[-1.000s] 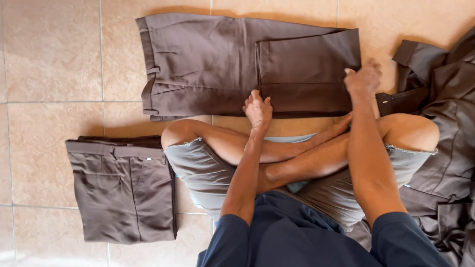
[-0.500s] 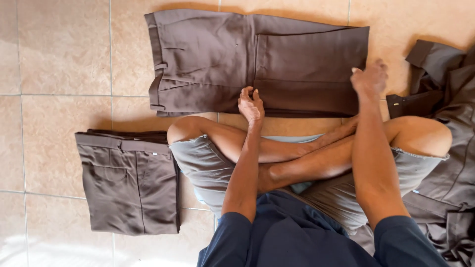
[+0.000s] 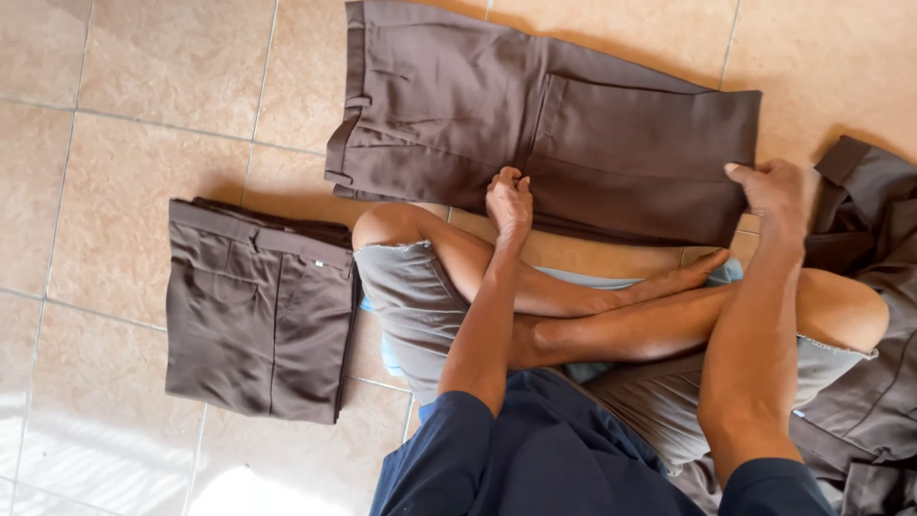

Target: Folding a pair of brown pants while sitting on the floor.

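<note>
Nearest the camera, dark blue sleeves (image 3: pixel 535 459) cover both upper arms and run off the bottom edge. Crossed bare legs in frayed grey shorts (image 3: pixel 411 296) lie on the tiled floor (image 3: pixel 134 124); the light cloth beneath them is mostly hidden. By the left knee sits a folded stack of brown trousers (image 3: pixel 258 306), smooth woven cloth, its lower layers showing only as edges. At the right edge a heap of brown garments (image 3: pixel 879 382) is cut off by the frame. Beyond the knees, the brown trousers (image 3: pixel 535 124), folded to a long rectangle, lie flat, waistband to the left. The left hand (image 3: pixel 509 199) rests with its grip curled together on their near edge. The right hand (image 3: pixel 772 196) has its grip clamped on the near right corner, fingertips hidden under cloth.
</note>
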